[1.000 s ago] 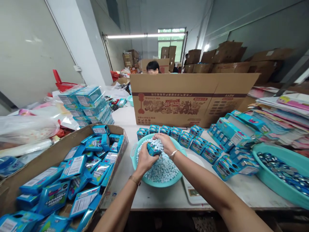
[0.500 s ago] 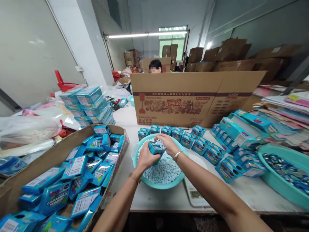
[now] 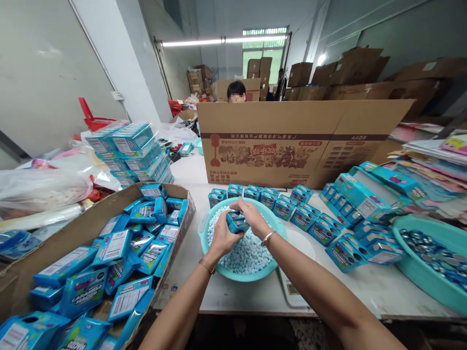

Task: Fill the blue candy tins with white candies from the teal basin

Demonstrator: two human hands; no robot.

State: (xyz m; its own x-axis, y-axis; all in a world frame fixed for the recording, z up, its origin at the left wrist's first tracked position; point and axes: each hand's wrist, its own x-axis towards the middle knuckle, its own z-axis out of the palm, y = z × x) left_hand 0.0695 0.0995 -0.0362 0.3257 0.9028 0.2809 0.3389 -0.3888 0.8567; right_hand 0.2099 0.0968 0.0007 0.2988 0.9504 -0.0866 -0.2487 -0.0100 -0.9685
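My left hand [image 3: 222,236] is closed round a small blue box [image 3: 236,223] and holds it over a teal basin [image 3: 204,226] heaped with pale blue candies [image 3: 248,253]. My right hand [image 3: 251,215] curls over the top of the same box, fingers bent against it. A row of small blue boxes [image 3: 277,204] stands open-topped on the white table just behind the basin.
A cardboard tray of flat blue packs [image 3: 120,253] lies at the left. A big brown carton [image 3: 292,146] stands behind, a person beyond it. A scale [image 3: 292,287] sits under the basin. A second teal basin of metal lids [image 3: 430,253] is at right, with stacked blue cartons [image 3: 127,150].
Both hands with the small box have risen slightly above the candies and the camera has tipped a little; otherwise the hands stay over the basin.
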